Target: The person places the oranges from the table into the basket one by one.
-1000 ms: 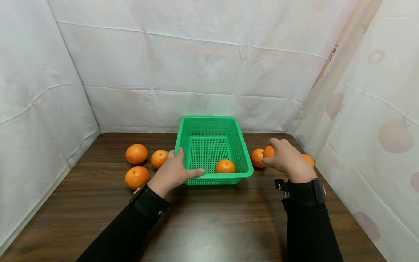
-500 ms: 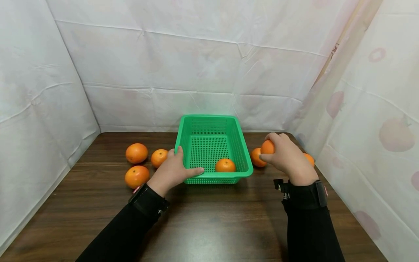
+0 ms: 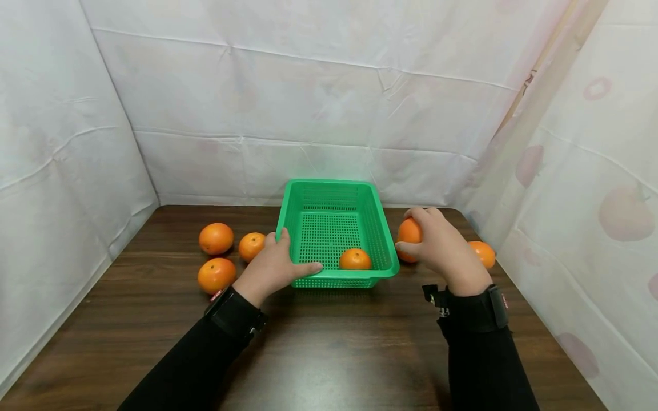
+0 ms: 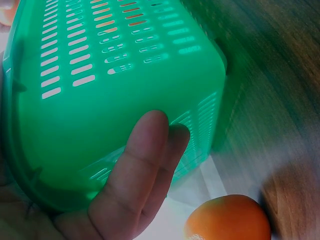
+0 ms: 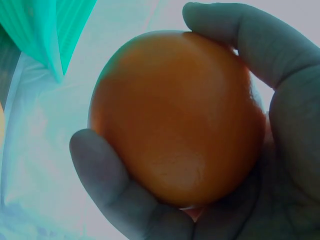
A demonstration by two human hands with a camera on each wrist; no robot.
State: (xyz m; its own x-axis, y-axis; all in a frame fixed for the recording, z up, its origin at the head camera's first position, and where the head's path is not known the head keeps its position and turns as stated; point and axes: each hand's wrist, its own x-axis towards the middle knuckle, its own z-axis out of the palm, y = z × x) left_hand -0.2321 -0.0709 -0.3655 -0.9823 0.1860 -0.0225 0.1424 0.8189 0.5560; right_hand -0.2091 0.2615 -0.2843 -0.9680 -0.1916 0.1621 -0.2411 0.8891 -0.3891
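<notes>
Left sleeve (image 3: 180,365), black, with a dark strap at the wrist, reaching in over a dark wood-grain worktop (image 3: 329,342). Far-left orange (image 3: 216,238), resting on the worktop; near-left orange (image 3: 217,275), just in front of it, close to the strap. Third orange (image 3: 252,246), a little smaller in view, near the left hand. Left hand (image 3: 269,265), spread across the basket's near left corner: thumb laid along the near rim, fingers extended against the outer side wall. Green basket (image 3: 354,274), rectangular, perforated, upright on the worktop. Basket orange (image 3: 355,260), inside, toward the near right part. Held orange (image 3: 409,230), just right of the basket, pinched between thumb and fingers of the right hand (image 3: 444,248); whether the orange skin below the thumb belongs to another fruit cannot be told. Right sleeve (image 3: 485,365), black, strapped likewise. Far-right orange (image 3: 483,254), beside the right hand.
</notes>
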